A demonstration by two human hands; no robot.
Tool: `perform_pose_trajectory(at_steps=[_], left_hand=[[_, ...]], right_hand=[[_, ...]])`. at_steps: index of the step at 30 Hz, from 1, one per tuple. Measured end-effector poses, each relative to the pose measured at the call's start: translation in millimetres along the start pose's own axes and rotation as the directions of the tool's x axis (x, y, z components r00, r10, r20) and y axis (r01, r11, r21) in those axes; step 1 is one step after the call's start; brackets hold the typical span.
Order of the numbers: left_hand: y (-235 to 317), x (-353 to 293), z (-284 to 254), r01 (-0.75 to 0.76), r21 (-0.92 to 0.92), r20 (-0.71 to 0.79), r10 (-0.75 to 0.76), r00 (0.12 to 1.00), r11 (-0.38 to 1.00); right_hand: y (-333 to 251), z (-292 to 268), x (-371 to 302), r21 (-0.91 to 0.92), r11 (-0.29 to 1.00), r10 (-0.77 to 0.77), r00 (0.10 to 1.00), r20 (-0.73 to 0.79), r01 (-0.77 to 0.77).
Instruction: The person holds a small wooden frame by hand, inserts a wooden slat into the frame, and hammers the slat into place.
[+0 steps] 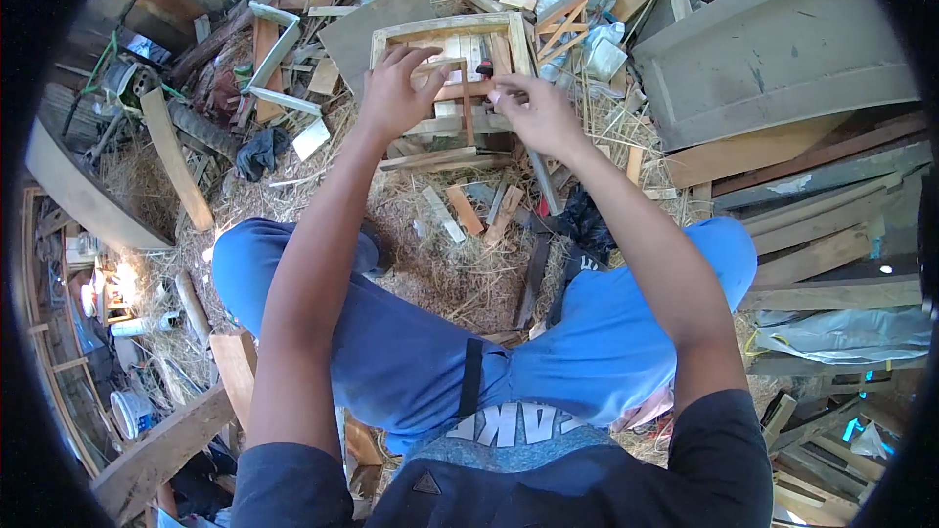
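seen from my distant post, a person's two bare hands meet at a slim wooden framework (468, 117), which stands between them and just in front of a larger pale wooden frame (521, 44). the left hand (396, 93) is half open, thumb parted from forefinger beside the framework's upper strip; i cannot tell whether it grips. the right hand (538, 115) is more closed, thumb and forefinger drawn together near the right end of the brown crosspiece, though i cannot make out a firm hold. a small dark-and-red object (484, 68) sits just beyond its fingertips.

i judge the framework light, stiff and dry, unlikely to slip, but its thin strips could split or twist at the joints. i would take hold close to a corner, with the other hand steadying the opposite upright.

among containers, a black plastic bag (584, 220) lies crumpled nearer the wearer than the right hand, and a pale plastic bag (603, 57) rests beyond it to the right. a white bucket (130, 414) stands well apart from the left hand, far to its left. what any of them holds, i cannot tell.
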State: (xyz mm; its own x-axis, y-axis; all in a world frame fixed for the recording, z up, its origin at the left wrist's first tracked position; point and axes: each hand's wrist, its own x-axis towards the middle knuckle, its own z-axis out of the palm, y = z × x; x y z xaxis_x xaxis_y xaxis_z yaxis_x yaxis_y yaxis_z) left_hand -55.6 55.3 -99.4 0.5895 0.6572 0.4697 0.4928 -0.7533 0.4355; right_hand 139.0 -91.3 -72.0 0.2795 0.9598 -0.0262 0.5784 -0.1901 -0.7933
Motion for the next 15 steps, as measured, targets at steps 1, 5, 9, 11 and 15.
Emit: perform_pose_trajectory(at_steps=[1,5,9,11,15], left_hand=[[6.4,-6.4,-5.3,-0.057,-0.019,-0.078,0.055,0.995,0.998],[37.9,-49.5,-29.3,-0.206,-0.060,-0.114,0.198,0.974,0.977],[38.5,-113.5,-56.7,-0.334,-0.093,0.060,0.340,0.938,0.938],[30.0,-139.2,-46.7,-0.346,-0.103,0.226,0.360,0.905,0.933],[-4.4,-178.1,-3.6,-0.272,-0.125,0.423,0.300,0.855,0.954]], right_hand=[[-7.4,2.1,-9.2,0.023,0.997,-0.074,0.997,0.004,0.074],[-14.8,22.6,-49.9,0.028,0.925,-0.378,0.926,-0.014,0.378],[1.7,59.0,-86.8,-0.035,0.877,-0.452,0.846,0.283,0.480],[23.9,79.7,-99.1,-0.110,0.885,-0.387,0.846,0.366,0.452],[79.5,133.4,-110.3,-0.304,0.921,-0.067,0.868,0.492,0.244]])
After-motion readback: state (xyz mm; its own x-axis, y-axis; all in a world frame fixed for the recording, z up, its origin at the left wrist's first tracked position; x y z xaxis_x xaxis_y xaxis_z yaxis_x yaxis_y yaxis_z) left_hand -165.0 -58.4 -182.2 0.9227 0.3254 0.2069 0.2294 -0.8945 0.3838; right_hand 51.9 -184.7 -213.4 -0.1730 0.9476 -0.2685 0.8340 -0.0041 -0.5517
